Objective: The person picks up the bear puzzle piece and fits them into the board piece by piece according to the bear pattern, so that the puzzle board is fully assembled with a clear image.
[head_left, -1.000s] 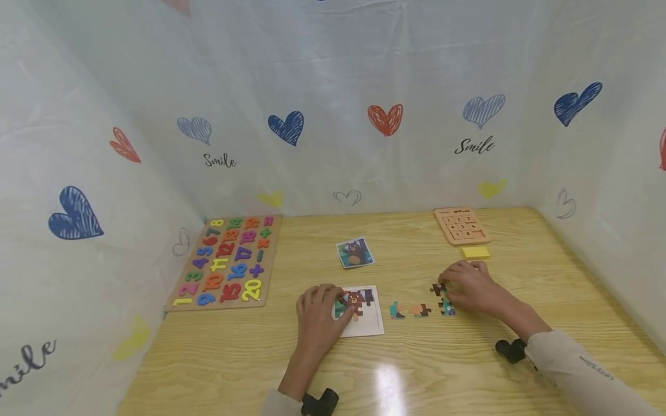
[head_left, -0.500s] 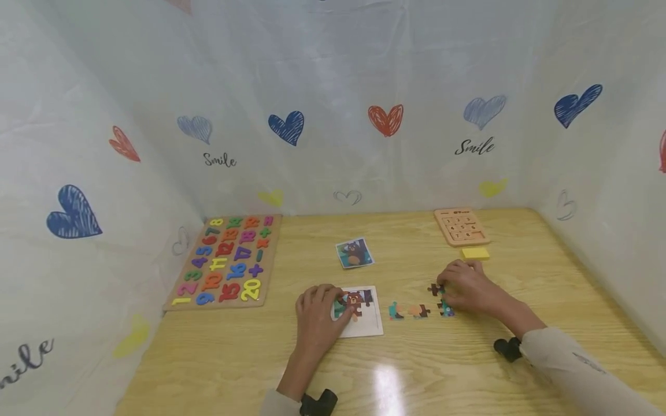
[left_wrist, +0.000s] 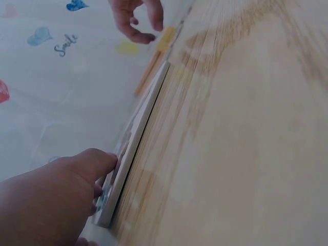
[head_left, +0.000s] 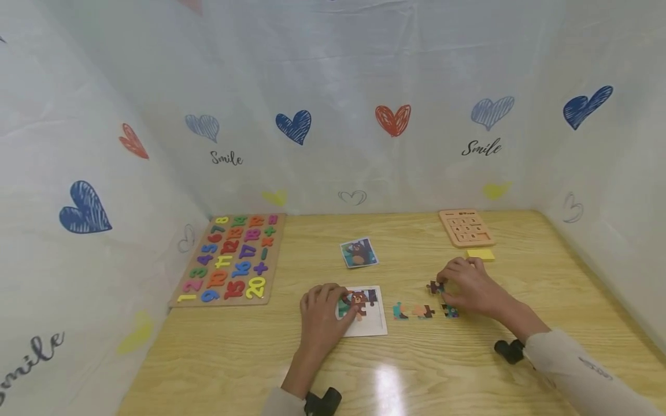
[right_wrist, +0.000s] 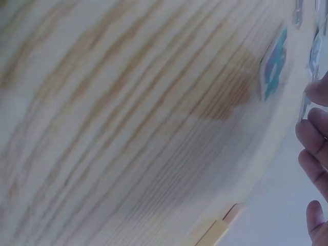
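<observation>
Evidently, on the table (head_left: 234,358) the puzzle board (head_left: 373,327) sits part-filled, the left hand (head_left: 324,315) gripping its left edge. Well off its right edge, the right hand (head_left: 472,286) seems at the picking step, which calls next for a level lift; the right wrist view shows a pinched piece (right_wrist: 306,105) the head view hides.

"What's moved from 1 s ago?"
"The right hand (head_left: 472,287), a bit to the left. Its fingers (head_left: 448,274) have brought the dark piece (head_left: 434,287) along, further from the teal piece (head_left: 451,312)."
"And the view?"
"The head view has swung slightly left; the whole counter (head_left: 234,352) shows further right in it."
</observation>
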Demonstrator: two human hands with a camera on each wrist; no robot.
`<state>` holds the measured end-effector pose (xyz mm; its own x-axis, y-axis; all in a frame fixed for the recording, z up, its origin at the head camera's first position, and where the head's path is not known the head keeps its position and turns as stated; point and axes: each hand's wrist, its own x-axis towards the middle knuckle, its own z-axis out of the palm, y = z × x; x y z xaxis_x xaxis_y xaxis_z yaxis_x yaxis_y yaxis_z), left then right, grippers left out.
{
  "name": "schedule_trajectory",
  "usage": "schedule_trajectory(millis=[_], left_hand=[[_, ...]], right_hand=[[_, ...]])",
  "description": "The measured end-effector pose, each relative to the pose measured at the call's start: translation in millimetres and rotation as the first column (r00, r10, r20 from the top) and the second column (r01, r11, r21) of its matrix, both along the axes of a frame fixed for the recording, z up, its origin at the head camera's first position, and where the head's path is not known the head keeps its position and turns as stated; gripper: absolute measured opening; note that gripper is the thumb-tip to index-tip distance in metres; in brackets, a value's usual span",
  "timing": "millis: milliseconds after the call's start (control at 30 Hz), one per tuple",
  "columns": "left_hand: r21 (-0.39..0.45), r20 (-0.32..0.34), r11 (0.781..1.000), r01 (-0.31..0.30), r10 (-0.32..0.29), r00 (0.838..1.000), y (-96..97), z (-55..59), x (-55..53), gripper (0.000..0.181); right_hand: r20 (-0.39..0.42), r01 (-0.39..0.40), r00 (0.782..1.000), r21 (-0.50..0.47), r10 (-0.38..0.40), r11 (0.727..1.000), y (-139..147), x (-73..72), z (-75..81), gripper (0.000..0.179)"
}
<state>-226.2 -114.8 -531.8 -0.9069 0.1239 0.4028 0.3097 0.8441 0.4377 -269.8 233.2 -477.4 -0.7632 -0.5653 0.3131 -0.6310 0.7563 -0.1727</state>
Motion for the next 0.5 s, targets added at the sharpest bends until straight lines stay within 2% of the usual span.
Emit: schedule_trajectory(millis=[267,500], left_hand=[[-0.013,-0.018,1.0,-0.005,0.005,1.0,1.1,1.5,1.1,0.034],[-0.013,-0.024,1.0,-0.006,0.006,1.0,0.4,0.1,0.4,0.034]], right_hand=[[-0.079,-0.06,0.995,-0.025,0.058,0.998,-11,5.3,4.5,0.021],[-0.079,-0.095,0.993,-0.037,0.092,0.995,-22,7.6,8.8,0.019]])
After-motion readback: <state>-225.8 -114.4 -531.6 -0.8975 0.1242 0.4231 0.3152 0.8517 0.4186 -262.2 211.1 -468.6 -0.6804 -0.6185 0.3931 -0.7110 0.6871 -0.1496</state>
